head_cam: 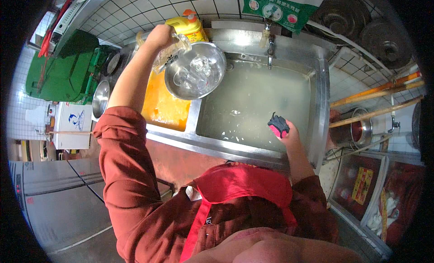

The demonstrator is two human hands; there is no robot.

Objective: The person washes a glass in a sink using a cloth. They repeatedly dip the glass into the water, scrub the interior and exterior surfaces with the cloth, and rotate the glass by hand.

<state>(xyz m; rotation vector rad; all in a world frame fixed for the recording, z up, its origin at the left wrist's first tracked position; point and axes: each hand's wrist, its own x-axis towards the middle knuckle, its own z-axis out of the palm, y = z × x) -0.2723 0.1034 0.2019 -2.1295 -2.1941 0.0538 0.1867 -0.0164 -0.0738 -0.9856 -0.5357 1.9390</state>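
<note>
My left hand is closed on a crumpled clear plastic bag that bears dark writing. The bag hangs at the left rim of a round metal bowl, in which several clear glasses lie. This bowl sits over the divider between two sink basins. Above the cloudy water of the large right basin, my right hand grips a bunched black and pink cloth. Orange liquid fills the smaller left basin. The fingers of both hands are partly hidden.
A yellow jug with an orange pump stands behind the bowl. Two taps overhang the right basin's back edge. Wooden poles lean at the right, near a metal pot. A green bin and another metal bowl are left.
</note>
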